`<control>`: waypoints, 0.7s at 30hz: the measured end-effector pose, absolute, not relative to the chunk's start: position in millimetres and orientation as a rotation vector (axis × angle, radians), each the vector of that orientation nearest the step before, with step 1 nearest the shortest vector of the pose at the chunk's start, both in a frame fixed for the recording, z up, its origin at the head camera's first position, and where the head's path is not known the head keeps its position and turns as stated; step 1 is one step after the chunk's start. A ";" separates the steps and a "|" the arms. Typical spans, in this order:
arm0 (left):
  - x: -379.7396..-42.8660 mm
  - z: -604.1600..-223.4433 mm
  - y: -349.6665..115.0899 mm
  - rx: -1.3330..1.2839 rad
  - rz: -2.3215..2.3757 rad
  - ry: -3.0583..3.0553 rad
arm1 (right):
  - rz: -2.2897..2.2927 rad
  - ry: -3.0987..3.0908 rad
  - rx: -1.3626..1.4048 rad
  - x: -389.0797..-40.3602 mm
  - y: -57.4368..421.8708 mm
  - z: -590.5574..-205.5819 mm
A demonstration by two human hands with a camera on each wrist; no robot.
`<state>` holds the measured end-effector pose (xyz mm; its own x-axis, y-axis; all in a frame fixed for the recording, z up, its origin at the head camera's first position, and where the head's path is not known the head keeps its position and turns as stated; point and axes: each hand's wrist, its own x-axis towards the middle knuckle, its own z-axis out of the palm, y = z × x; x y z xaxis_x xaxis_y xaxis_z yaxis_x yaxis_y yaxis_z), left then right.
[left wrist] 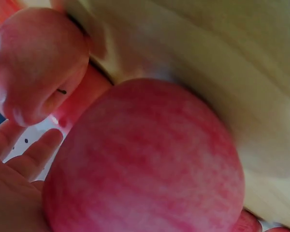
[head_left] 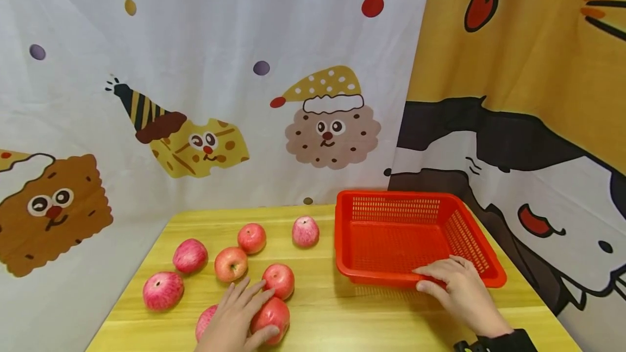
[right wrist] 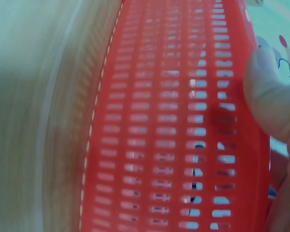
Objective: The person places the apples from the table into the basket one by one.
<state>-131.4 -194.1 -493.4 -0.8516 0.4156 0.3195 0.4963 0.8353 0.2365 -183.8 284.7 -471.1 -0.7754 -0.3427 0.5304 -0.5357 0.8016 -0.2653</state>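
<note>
A red plastic basket [head_left: 396, 276] with slotted walls stands at the right of the table. My right hand [head_left: 457, 289] grips its near rim, and in the right wrist view the thumb [right wrist: 263, 72] lies along the outside of the rim. At the front left, my left hand [head_left: 235, 314] reaches over the apples with fingers spread and fairly straight. A red apple [head_left: 271, 320] sits between its thumb and forefinger. Just beyond the fingertips is another apple [head_left: 279, 281]. A pink streaked apple [head_left: 205, 320] is partly hidden by the hand; a large streaked apple [left wrist: 150, 164] fills the left wrist view.
Several more apples lie loose on the wooden table [head_left: 323, 319], including one streaked apple [head_left: 163, 290] at far left and a pink apple [head_left: 305, 231] left of the basket. A printed curtain [head_left: 274, 15] hangs behind the table's back edge.
</note>
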 end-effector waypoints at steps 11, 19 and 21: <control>-141.6 -493.3 -197.2 -0.705 -0.449 -2.896 | 0.521 -2.414 0.576 -187.3 269.2 -480.4; -146.2 -491.3 -199.9 -0.762 -0.530 -2.915 | 0.516 -2.378 0.517 -184.8 263.3 -487.4; -147.1 -490.8 -201.0 -0.772 -0.545 -2.935 | 0.526 -2.385 0.472 -183.8 261.1 -489.3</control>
<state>-147.1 -201.0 -490.8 -0.8730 0.4662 0.1436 0.4867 0.8122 0.3216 -183.8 261.1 -489.3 -0.7292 -0.1979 0.6551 -0.4550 0.8552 -0.2482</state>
